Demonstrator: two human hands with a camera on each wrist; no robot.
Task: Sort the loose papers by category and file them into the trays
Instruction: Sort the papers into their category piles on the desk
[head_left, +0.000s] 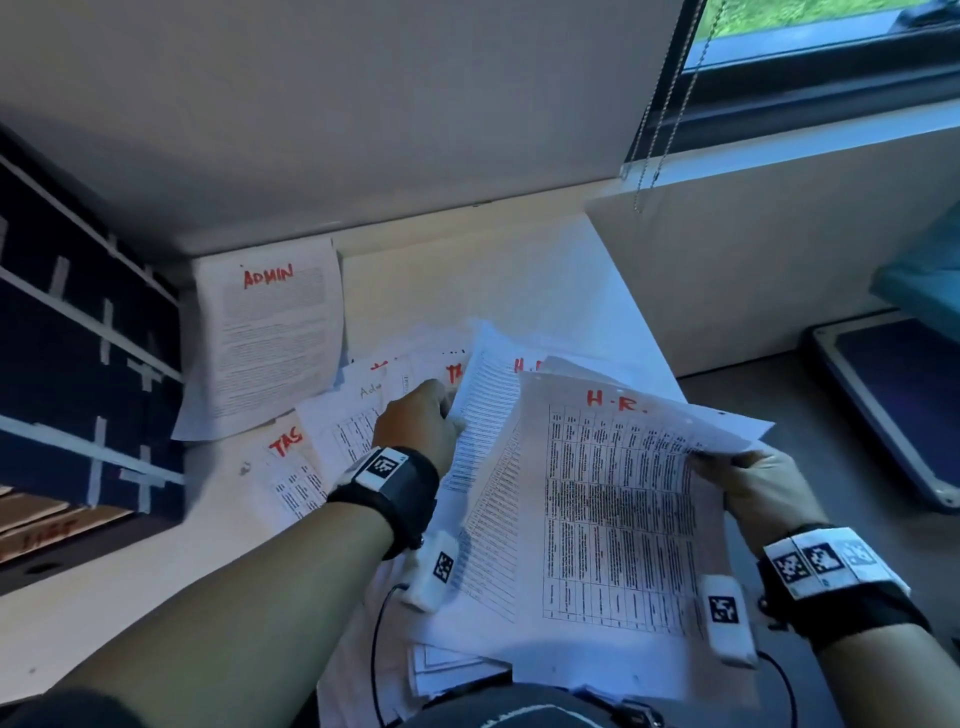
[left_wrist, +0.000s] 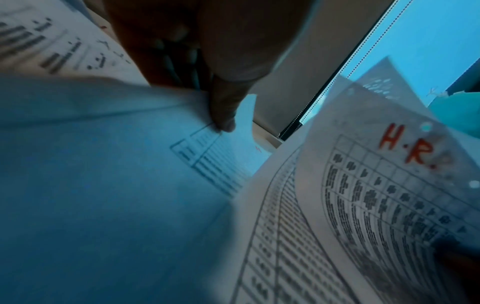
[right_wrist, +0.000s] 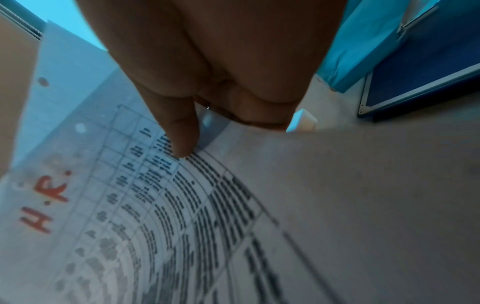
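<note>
Right hand (head_left: 756, 486) pinches the floppy H.R. sheet (head_left: 618, 499) by its edge; left hand (head_left: 418, 423) grips another thin, limp sheet (head_left: 485, 410).

An office: labelled papers (head_left: 270, 332) on a desk (head_left: 130, 587) beside dark filing trays (head_left: 78, 364).

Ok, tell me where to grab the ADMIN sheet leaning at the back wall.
Pinch the ADMIN sheet at its lower right corner, coming from the right. That edge curls free above the spread papers, while its top leans on the wall and its left side sits close to the trays.
</note>
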